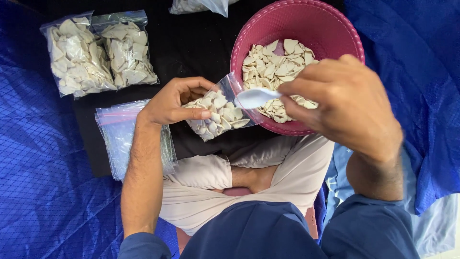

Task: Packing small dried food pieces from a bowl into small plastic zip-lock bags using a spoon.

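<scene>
- Pink basin [330,29] at one o'clock, tilted toward the person, holds pale chips.
- Two filled bags [98,50] sit aside at ten o'clock.
- Left hand [175,103] pinches the half-filled bag [218,112] open at centre.
- Right hand [347,103] grips a white spoon [256,97] at its mouth.

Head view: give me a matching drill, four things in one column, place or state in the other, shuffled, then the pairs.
Things
1. round pink plastic basin
2. white plastic spoon
3. small clear zip bag half full of pale chips
4. stack of empty clear zip bags

Places or states
A. held open in the left hand
B. lying flat beside the left forearm
C. pinched in the right hand, bowl end over the bag mouth
D. on the black cloth, holds loose pale chips

Pairs: 1-D, 2-C, 3-A, 4-B
</scene>
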